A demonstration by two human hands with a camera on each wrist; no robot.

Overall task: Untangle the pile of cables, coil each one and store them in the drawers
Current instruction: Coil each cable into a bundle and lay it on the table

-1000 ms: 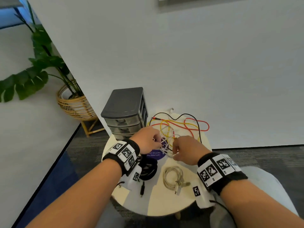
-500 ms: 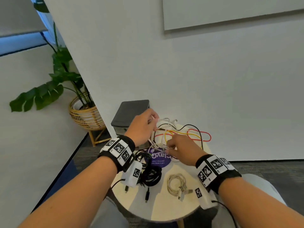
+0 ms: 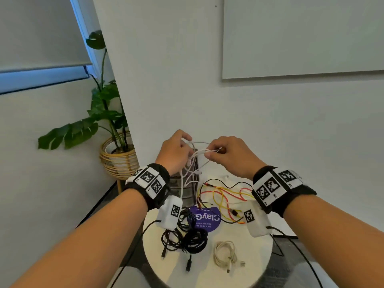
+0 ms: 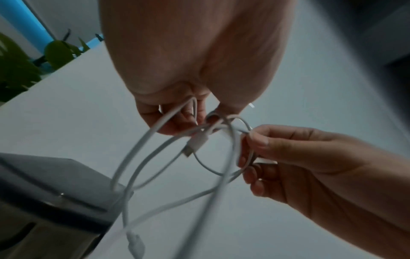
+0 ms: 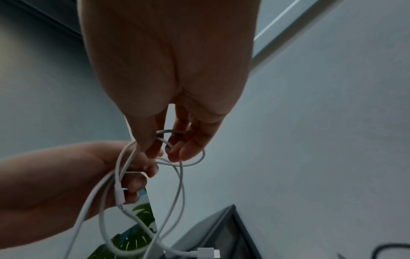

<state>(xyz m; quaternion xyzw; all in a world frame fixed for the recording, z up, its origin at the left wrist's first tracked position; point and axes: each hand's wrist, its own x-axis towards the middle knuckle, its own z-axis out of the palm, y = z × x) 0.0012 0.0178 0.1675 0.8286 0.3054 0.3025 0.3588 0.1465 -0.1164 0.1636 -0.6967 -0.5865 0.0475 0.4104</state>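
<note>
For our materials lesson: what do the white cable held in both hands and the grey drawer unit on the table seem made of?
Thin white cable: smooth, flexible plastic sheath, probably; it loops freely.
Grey drawer unit: rigid plastic, likely; matt grey frame, translucent drawer fronts.

White cable (image 3: pixel 194 161) above the grey drawers (image 3: pixel 188 193); right of them red (image 3: pixel 242 196) and yellow cables (image 3: pixel 223 199); black-and-white checked wristbands (image 3: pixel 272 187).

Drawer unit (image 3: pixel 188 190) at table (image 3: pixel 209 273) rear; coiled cables (image 3: pixel 225 253) in front; plant (image 3: pixel 99 121) left.

Smooth white cable (image 3: pixel 188 173) (plastic-looking), woven wicker basket (image 3: pixel 118 161), matt tabletop (image 3: pixel 257 254)
</note>
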